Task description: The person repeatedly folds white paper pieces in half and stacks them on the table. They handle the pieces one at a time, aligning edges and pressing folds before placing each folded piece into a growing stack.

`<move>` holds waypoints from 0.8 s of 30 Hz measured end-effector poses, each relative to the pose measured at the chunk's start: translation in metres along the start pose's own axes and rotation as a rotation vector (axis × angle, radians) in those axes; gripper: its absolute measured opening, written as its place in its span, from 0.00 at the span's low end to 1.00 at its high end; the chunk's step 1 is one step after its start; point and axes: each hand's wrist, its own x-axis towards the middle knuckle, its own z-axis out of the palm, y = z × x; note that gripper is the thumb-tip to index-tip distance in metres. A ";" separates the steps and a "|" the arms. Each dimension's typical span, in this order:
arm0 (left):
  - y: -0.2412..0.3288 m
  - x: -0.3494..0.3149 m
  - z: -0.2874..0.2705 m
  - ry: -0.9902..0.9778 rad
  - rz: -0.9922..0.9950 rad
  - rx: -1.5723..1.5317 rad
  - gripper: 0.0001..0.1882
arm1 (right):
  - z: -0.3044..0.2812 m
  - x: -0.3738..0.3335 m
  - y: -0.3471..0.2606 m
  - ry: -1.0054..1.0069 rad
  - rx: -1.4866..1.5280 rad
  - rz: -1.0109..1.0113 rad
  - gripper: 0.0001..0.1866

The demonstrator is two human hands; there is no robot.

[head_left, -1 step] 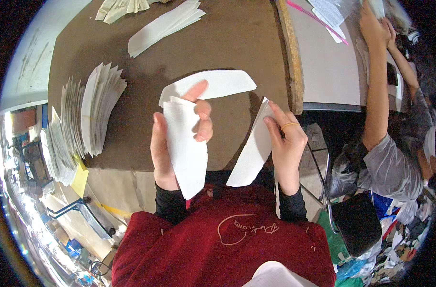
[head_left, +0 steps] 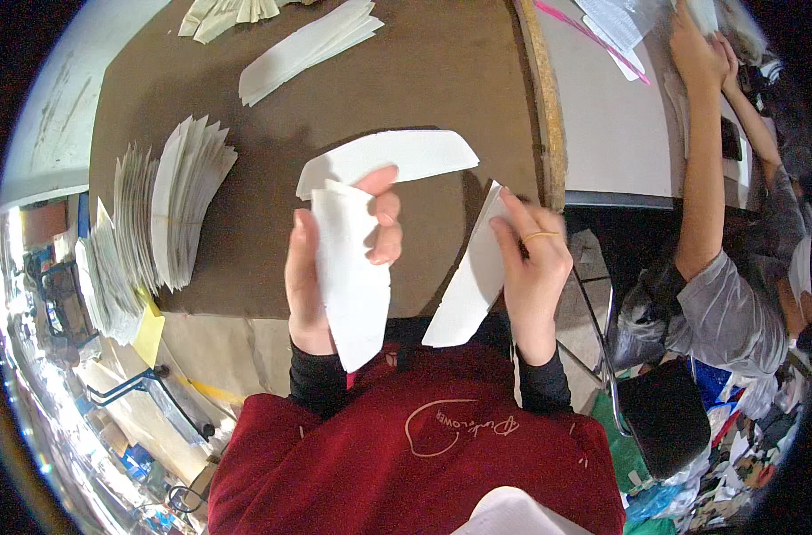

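My left hand holds a long white strip with slanted ends, thumb along its left edge and fingers curled over its right edge. My right hand, with a yellow band on one finger, pinches the upper end of a second white strip between thumb and fingers. This one slants down to the left, apart from the first. Beyond my hands, a curved white piece lies flat on the brown tabletop. Whether the pieces are cloth or paper, I cannot tell.
Bundles of similar white pieces stand at the table's left; a small flat stack lies farther back. A wooden edge bounds the table on the right. Beyond it, another person's arm reaches over a pale table, near a black chair.
My left hand has shifted slightly right with its white strip, and its fingers sit a little lower. My right hand has barely moved, its fingers slightly blurred.
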 end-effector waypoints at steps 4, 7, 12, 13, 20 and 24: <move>-0.013 -0.004 -0.001 0.107 -0.101 0.152 0.38 | -0.006 0.002 -0.006 0.053 -0.084 0.075 0.25; -0.023 -0.004 0.004 0.055 -0.184 0.150 0.37 | -0.024 0.005 -0.019 0.043 0.201 0.026 0.23; -0.032 -0.005 0.020 0.029 -0.281 0.281 0.32 | -0.049 0.006 -0.038 -0.025 0.322 -0.250 0.22; -0.032 -0.006 0.022 0.024 -0.299 0.325 0.32 | -0.050 0.007 -0.039 -0.042 0.282 -0.291 0.23; -0.040 -0.008 0.025 -0.050 -0.280 0.237 0.29 | -0.040 0.012 -0.036 0.106 0.214 -0.440 0.23; -0.053 -0.010 0.027 -0.048 -0.151 0.153 0.22 | -0.037 0.004 -0.024 0.072 0.386 -0.474 0.22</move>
